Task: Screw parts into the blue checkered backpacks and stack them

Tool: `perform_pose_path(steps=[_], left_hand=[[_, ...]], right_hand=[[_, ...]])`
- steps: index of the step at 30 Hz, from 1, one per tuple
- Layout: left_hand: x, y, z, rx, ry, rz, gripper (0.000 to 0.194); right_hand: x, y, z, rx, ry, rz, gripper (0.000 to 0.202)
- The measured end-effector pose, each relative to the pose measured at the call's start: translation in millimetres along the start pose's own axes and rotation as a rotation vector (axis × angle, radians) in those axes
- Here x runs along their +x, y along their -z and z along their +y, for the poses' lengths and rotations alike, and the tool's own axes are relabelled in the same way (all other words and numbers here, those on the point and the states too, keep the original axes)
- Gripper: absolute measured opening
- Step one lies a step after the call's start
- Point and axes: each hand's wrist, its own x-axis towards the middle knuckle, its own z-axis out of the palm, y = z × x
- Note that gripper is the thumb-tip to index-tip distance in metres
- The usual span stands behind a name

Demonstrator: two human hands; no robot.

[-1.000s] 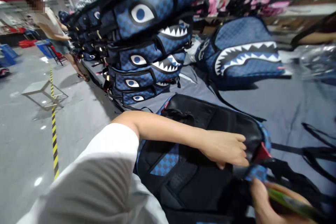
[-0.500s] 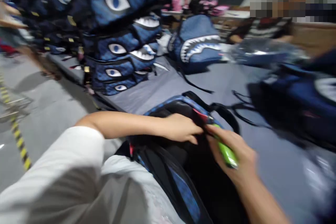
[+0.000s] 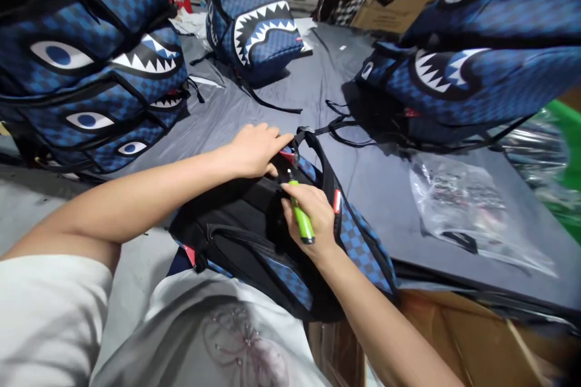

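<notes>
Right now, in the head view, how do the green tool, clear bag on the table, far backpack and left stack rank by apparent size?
1. Left stack
2. Clear bag and far backpack: too alike to rank
3. Green tool

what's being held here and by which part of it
The right hand holds a green tool by its body, near the thin tip. The left hand is at the backpack; whether it grips cannot be told.

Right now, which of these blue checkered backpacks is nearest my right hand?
The blue checkered backpack lying black side up beneath your right hand and its bright green tool. The left stack, right stack and lone backpack farther back show printed shark teeth.
</notes>
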Motion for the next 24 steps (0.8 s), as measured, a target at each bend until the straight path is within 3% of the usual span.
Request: perform_pose_path(steps=[5,10,15,17,20,24], left_hand=[[17.7,-19.1,5.4,0.101,-0.018,0.04,0.066],[9.2,-26.9,10.7,0.19,-0.181,0.112,0.101],[19.0,-39.4,15.2,0.285,-0.19,0.072,0.125],[25.3,-44.2,17.4,0.289,-0.164,0.044,0.124],[29.7,-46.7,20.7,0.27,-0.127,0.049,0.111],[30.2,-46.7,22.1,0.257,-0.111,0.067,0.094]], right_hand=[[-14.2,1.6,-7.1,0.019,-0.011,-0.136,0.027],[-20.2,10.3,10.1,0.118,-0.054,-0.181,0.035],[-22.1,6.9,23.7,0.215,-0.4,-0.116,0.046],[-18.7,7.2,27.9,0.17,-0.426,-0.159,0.035],[-8.3,16.8,35.3,0.121,-0.34,-0.265,0.02],[13.4,36.3,46.0,0.194,-0.393,-0.481,0.027]])
